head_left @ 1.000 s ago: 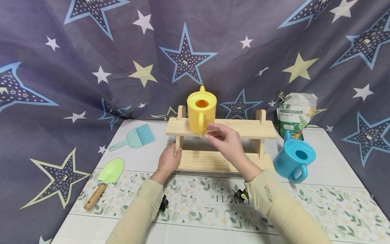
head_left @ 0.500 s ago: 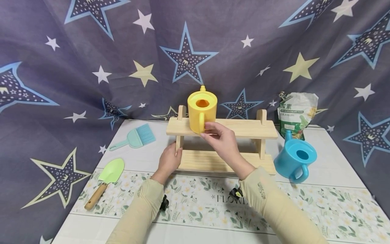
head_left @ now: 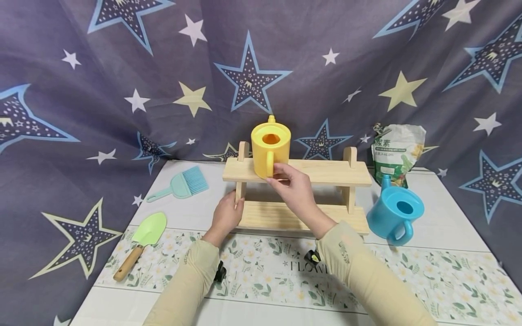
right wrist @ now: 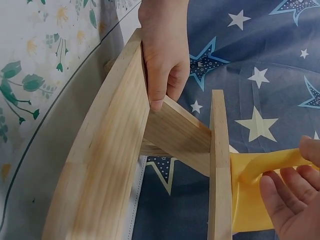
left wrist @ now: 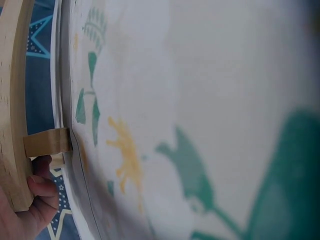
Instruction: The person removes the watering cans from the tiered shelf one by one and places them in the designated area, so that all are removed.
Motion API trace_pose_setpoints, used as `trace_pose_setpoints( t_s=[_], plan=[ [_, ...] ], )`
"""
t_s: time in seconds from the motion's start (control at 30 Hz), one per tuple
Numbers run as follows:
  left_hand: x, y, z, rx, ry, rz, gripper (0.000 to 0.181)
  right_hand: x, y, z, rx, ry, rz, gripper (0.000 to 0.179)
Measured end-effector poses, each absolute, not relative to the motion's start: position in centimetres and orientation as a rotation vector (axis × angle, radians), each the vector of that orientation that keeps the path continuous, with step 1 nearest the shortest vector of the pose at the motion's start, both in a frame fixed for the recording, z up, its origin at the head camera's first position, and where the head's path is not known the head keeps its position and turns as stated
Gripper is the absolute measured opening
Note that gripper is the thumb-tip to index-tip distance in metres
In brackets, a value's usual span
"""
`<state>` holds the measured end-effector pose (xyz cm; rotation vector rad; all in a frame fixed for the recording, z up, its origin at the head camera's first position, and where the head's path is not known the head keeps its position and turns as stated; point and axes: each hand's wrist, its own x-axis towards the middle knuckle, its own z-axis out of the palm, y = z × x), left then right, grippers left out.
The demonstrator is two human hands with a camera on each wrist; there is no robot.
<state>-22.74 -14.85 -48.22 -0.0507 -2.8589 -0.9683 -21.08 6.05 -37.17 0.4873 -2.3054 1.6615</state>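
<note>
A yellow watering can [head_left: 258, 156] stands upright on the top board of a two-tier wooden shelf [head_left: 326, 172], left of its middle, its spout toward the back. My right hand [head_left: 299, 192] holds the can's handle; in the right wrist view the thumb lies over the yellow handle [right wrist: 280, 159] and the fingers curl beneath it. My left hand [head_left: 226, 215] grips the shelf's lower left end. Its fingers [left wrist: 44, 187] wrap the wood beside the upright in the left wrist view. The thumb lies along the lower board in the right wrist view.
A blue watering can [head_left: 395, 210] stands right of the shelf, before a white and green bag [head_left: 395, 151] closed with a clip. On the left lie a teal brush [head_left: 179, 185] and a green trowel [head_left: 148, 228] with a wooden handle. A star-patterned curtain [head_left: 163, 104] hangs behind.
My right hand has moved slightly left, and its fingers have come onto the yellow watering can's handle. The left hand and the shelf look unmoved.
</note>
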Motion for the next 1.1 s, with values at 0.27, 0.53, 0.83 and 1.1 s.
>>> trace_pose_setpoints(
  t_s=[0.27, 0.53, 0.83, 1.1],
  plan=[
    [-22.7, -14.8, -48.3, -0.048, -2.860, -0.988, 0.040, -21.3, 5.7, -37.1, 0.489, -2.317, 1.584, 0.028],
    [-22.8, -14.8, -48.3, -0.043, -2.858, -0.983, 0.041, -21.1, 6.0, -36.8, 0.508, -2.324, 1.551, 0.024],
    [-22.7, -14.8, -48.2, -0.053, -2.843, -0.969, 0.039, -20.7, 6.6, -36.7, 0.530, -2.323, 1.553, 0.019],
    [-22.6, -14.8, -48.2, -0.062, -2.844, -0.965, 0.038, -20.5, 7.0, -36.8, 0.534, -2.337, 1.514, 0.019]
  ],
)
